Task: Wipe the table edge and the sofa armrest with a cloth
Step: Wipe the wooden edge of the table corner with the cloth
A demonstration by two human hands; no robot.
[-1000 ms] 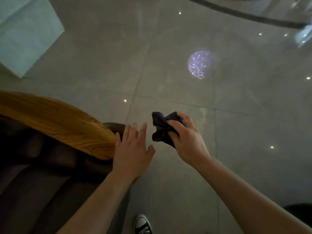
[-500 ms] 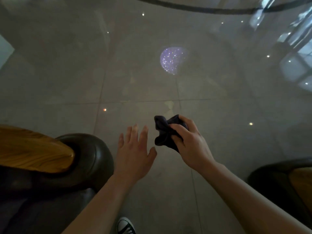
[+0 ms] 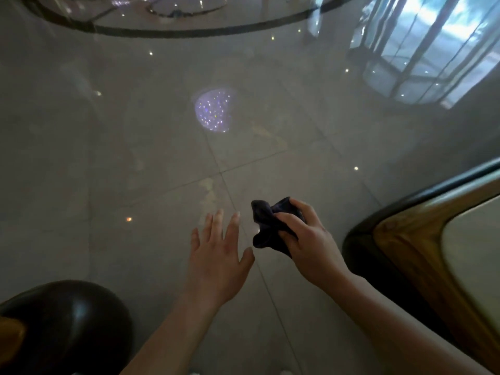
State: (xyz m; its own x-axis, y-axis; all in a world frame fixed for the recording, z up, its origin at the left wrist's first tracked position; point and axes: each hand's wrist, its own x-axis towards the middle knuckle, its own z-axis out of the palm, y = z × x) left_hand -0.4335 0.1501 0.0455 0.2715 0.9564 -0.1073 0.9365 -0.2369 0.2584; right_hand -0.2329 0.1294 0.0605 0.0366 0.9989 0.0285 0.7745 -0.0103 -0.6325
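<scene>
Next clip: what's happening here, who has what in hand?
A person stands over a glossy tiled floor, seen from a head camera. The right hand grips a bunched dark cloth; the left hand is open and empty, fingers spread in mid-air. The cloth touches no furniture. A dark rounded armrest sits at lower left, and a wood-trimmed piece of furniture at right, beside the cloth hand.
</scene>
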